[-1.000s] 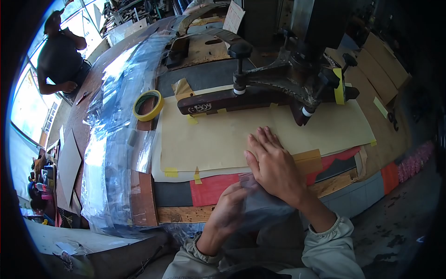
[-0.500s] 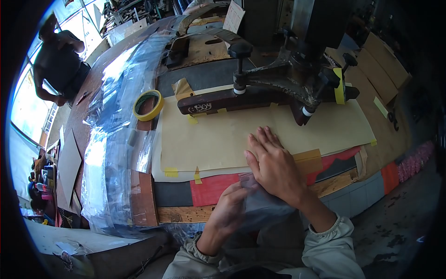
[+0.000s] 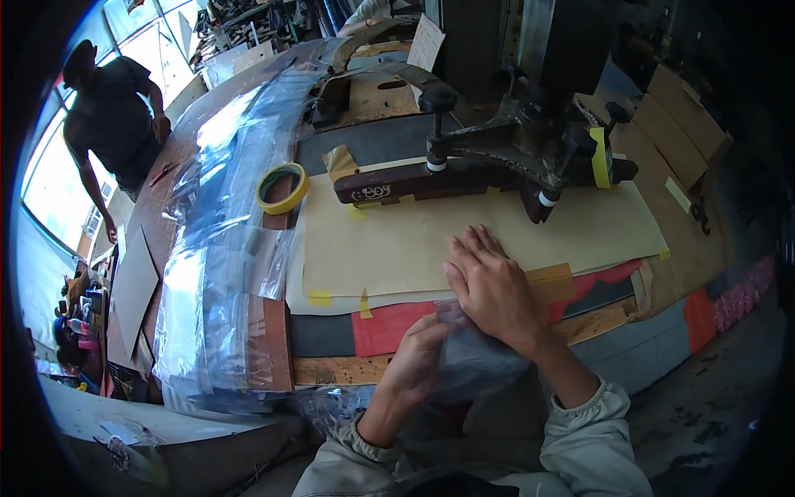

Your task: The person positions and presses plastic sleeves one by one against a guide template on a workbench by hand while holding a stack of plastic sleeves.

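Note:
My right hand (image 3: 499,296) lies flat with fingers stretched out on a cream paper sheet (image 3: 381,248), near its front edge. Just below and to the left, my left hand (image 3: 414,358) has its fingers closed on a thin clear plastic bag (image 3: 476,364). The bag is smeared by motion and hangs over the table's front edge, partly behind my right wrist. Small yellow tape pieces (image 3: 320,297) sit along the sheet's edges. A dark bar (image 3: 406,186) crosses the back of the sheet beneath a black metal clamp frame (image 3: 497,137).
A yellow tape roll (image 3: 282,189) rests on the left side, beside layered clear plastic sheets (image 3: 207,248). Red material (image 3: 389,333) shows under the paper. Scissors (image 3: 701,217) lie at the right. Another person (image 3: 116,116) stands beyond the table's left edge.
The view has shifted slightly, so the table's left side appears further right. My right hand stays flat on the sheet and my left stays on the bag. The other person's raised arm has come down.

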### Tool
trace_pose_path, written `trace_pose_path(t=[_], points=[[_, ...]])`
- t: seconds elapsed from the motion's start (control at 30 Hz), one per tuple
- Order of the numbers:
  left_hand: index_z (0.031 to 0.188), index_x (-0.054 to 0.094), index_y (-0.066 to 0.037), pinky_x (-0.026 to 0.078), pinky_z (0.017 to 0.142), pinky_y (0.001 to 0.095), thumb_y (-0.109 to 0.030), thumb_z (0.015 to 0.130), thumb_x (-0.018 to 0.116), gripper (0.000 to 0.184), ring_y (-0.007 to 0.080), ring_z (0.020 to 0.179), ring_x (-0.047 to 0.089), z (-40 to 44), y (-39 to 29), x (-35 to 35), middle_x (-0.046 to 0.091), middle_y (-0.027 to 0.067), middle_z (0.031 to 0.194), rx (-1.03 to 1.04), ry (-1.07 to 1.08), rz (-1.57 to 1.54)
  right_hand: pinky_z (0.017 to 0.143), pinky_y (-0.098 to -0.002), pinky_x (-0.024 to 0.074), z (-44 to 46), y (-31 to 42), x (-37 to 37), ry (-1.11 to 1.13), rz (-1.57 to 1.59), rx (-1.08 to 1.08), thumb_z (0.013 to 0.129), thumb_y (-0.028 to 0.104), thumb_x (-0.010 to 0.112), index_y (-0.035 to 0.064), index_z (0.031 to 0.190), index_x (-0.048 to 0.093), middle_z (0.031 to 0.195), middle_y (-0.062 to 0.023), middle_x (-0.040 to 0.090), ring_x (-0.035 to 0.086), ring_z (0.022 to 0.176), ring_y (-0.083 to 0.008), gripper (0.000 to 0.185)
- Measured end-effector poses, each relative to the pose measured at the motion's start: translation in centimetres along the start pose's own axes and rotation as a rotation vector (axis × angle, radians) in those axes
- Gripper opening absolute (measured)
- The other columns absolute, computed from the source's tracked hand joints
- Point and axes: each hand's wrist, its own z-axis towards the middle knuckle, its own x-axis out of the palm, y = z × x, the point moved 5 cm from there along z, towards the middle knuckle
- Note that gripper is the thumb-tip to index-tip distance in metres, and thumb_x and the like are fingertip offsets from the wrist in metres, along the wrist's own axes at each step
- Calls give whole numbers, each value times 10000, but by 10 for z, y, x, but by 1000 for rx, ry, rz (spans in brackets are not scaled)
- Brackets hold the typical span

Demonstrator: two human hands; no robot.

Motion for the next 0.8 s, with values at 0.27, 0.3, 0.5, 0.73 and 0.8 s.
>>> trace_pose_path(t=[0.27, 0.3, 0.5, 0.73, 0.8], points=[[1012, 547, -31, 465, 662, 205, -67, 852, 486, 174, 73, 783, 565, 5, 5, -6, 571, 0, 885, 41, 27, -13, 1009, -423, 351, 1, -2, 2, -28, 8, 0, 893, 247, 456, -86, 1114, 556, 1188, -303, 503, 457, 1162, -411, 411], [1035, 553, -60, 469, 670, 249, -100, 851, 491, 198, 83, 804, 565, 10, 8, -12, 577, -7, 908, 53, 25, 47, 994, -425, 365, 0, -1, 2, -28, 7, -9, 891, 248, 459, -83, 1103, 562, 1174, -298, 513, 467, 1148, -408, 406], [1039, 555, -75, 516, 611, 312, -114, 841, 500, 209, 129, 786, 608, 12, 10, -7, 593, 13, 899, 133, 31, 91, 915, -432, 426, 3, 1, -2, 50, 31, -6, 883, 260, 471, -75, 1056, 582, 1100, -268, 559, 522, 1070, -377, 393], [1108, 527, -3, 533, 715, 303, -65, 866, 458, 259, 158, 860, 619, -34, 10, 9, 605, 75, 987, 112, -6, 201, 841, -434, 463, -17, 13, -18, 271, 78, 46, 872, 292, 488, -16, 927, 653, 970, -259, 606, 580, 941, -383, 353], [1147, 522, -2, 531, 731, 301, -89, 872, 481, 292, 160, 879, 620, -49, 20, 8, 608, 79, 1010, 197, 62, 253, 826, -420, 461, -19, 11, -31, 340, 78, 115, 860, 288, 506, -12, 896, 654, 954, -244, 607, 583, 923, -375, 337]])
